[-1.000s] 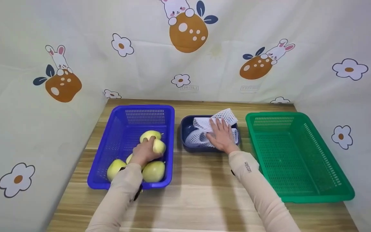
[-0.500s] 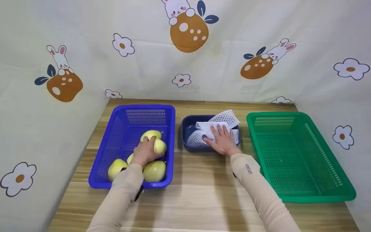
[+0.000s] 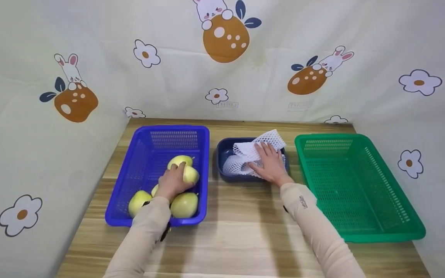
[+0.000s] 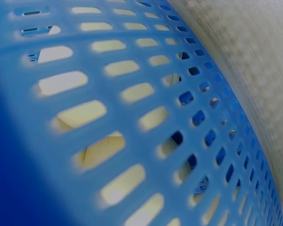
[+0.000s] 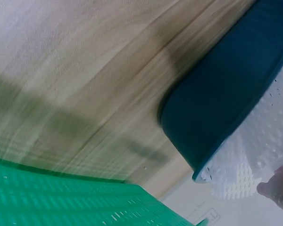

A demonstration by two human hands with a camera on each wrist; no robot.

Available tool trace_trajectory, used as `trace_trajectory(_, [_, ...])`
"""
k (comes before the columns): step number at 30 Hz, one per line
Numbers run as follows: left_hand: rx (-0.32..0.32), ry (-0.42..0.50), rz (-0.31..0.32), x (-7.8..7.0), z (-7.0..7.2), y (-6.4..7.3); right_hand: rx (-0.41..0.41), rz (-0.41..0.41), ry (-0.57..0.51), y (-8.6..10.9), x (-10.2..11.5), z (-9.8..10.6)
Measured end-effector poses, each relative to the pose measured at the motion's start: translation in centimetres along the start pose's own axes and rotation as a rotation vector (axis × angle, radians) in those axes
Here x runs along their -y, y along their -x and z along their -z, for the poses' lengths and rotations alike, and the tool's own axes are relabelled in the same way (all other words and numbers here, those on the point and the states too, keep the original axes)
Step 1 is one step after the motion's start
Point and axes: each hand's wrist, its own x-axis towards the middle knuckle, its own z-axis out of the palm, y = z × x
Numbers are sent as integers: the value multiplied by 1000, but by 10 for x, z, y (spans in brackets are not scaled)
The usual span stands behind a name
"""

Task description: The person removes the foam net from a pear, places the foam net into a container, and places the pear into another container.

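Observation:
In the head view, my left hand (image 3: pixel 174 180) grips a yellow-green pear (image 3: pixel 191 175) inside the blue basket (image 3: pixel 206 154). Several similar pears lie around it, including one pear (image 3: pixel 184 205) at the near right and another pear (image 3: pixel 139 202) at the near left. White foam net sleeves (image 3: pixel 245 150) lie heaped in a small navy box (image 3: pixel 228 178), one poking above its far rim. My right hand (image 3: pixel 272 164) rests on the sleeves with fingers fairly straight and the thumb apart. The left wrist view shows only the slotted basket wall (image 4: pixel 132 94), hiding that hand.
A green basket (image 3: pixel 301 166) stands right of the navy box, with nothing visible inside. All three containers sit on a wood-grain table (image 3: pixel 226 231). Patterned cloth (image 3: pixel 176 85) hangs behind and at both sides.
My right hand has shifted slightly right over the foam net sleeves, which moved down and back up a little. The left hand keeps its grip on the pear in the same spot.

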Motion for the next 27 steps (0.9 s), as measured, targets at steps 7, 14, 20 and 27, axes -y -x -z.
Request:
trace_trajectory(7, [-22,-7,-9,-2,3,1,-123,107,-24,-1,0,13])
trace_trajectory(14, [-53,-15,-55,-15,14,1,-252,158,-52,-1,0,24])
trace_trajectory(20, [-93,-38,-119,-33,26,2,-264,139,-53,3,-1,29])
trace_trajectory(27, [-116,-7,-174,-54,29,7,-245,102,-51,16,-2,26])
